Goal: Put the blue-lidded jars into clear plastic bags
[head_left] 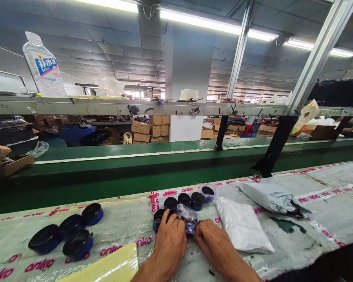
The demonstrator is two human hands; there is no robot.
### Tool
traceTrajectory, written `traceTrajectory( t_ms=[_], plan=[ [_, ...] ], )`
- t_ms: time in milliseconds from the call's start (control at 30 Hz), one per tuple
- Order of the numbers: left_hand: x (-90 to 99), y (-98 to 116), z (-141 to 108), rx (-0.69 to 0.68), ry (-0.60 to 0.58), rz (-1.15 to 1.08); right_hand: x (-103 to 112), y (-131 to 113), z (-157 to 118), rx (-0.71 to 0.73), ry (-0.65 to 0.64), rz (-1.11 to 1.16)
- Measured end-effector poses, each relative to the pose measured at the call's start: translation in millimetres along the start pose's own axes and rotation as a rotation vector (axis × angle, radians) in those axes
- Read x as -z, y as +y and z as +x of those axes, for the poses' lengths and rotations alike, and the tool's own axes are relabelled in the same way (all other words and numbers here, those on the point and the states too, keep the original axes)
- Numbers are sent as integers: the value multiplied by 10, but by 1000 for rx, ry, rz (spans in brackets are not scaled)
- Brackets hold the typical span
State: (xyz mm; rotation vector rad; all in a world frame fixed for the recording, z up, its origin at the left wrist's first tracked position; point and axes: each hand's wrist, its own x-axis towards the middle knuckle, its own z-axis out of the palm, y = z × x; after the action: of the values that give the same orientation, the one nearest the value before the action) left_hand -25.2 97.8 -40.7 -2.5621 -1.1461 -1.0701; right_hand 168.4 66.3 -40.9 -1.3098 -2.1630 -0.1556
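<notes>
A dark blue, black-topped round piece in a clear plastic bag [189,220] lies on the bench between my hands. My left hand [171,237] is closed on the bag's left side, its fingertips close to a round black piece [159,219]. On the right side, my right hand [213,237] pinches the bag with curled fingers; the fingertips are partly hidden. Just beyond stand several similar pieces [197,200] in a slanting row, the farthest one in a clear bag [207,193]. Another group of blue-and-black round pieces [77,243] sits to the left.
A white packet [241,225] lies right of my hands, with a grey-white plastic bag [270,197] beyond it. Yellow sheet [108,266] is at the front left. Past the bench runs a green conveyor [120,172]; above it, a metal shelf [106,105] holds a bottle [45,68].
</notes>
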Motion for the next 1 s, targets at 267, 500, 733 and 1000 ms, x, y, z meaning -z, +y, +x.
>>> traceTrajectory(
  t_ms=[267,500,733,1000],
  plan=[
    [363,162,345,275,-322,-79,253,62,99,-45,221,-72],
    [425,232,593,303,-360,-81,498,187,237,-26,300,-253],
    [359,273,630,294,-322,-93,518,85,92,-64,341,-136],
    [264,274,598,226,-312,-190,334,139,-6,-284,-21,179]
  ],
)
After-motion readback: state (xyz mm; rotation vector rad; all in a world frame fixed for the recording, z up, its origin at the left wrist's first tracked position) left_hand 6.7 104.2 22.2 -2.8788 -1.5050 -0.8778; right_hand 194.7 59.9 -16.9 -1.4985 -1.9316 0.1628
